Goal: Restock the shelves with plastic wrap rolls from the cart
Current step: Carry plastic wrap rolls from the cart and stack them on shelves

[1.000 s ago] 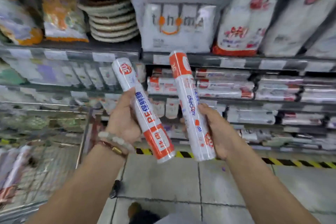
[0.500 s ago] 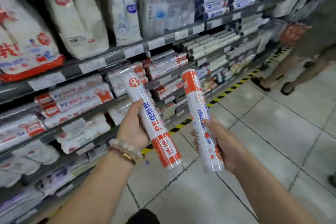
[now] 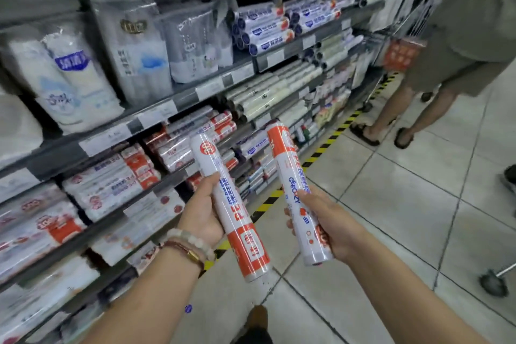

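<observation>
Both hands keep a firm grip on a plastic wrap roll apiece, held up side by side but apart in front of the shelves. From the head view, the left hand curls round the middle of the left roll, a white tube with a red round mark near its top end, blue characters down its length and an orange-red band with white characters at its lower end; two bracelets, one of pale beads and one dark cord with a gold clasp, sit on that wrist. The right hand wraps the lower half of the right roll, whose top is orange-red and whose white body reads "GEOLOXY" or similar in blue, the letters partly blurred. Both rolls tilt with their tops leaning left. Behind them the shelves carry stacked red-and-white wrap packs at hand level, blue-labelled rolls higher up, and bagged white goods at upper left; price tags line the shelf edges, unreadable. A yellow-black striped line runs along the tiled floor. At right stands another person in sandals, beside a cart.
</observation>
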